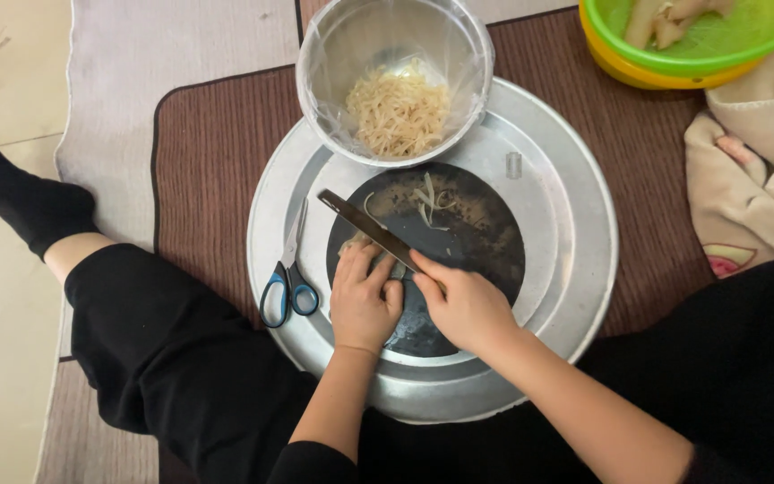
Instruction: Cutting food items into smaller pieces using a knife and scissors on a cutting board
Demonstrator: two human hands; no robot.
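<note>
A knife [365, 224] is gripped in my right hand [466, 303], its long blade angled up to the left across a dark round cutting board [477, 242]. My left hand [362, 300] presses a pale piece of food [351, 244] down on the board, fingers curled right beside the blade. A few cut pale strips [430, 199] lie on the board beyond the knife. The board rests on a large round metal tray [566, 215] between my legs.
A plastic-lined bowl [333, 54] of pale shreds [398, 109] stands on the tray's far edge. Blue-handled scissors [288, 278] lie on the tray's left. A green basin nested in a yellow one [718, 45] sits far right, beside a cloth [754, 170]. A brown mat [208, 161] lies underneath.
</note>
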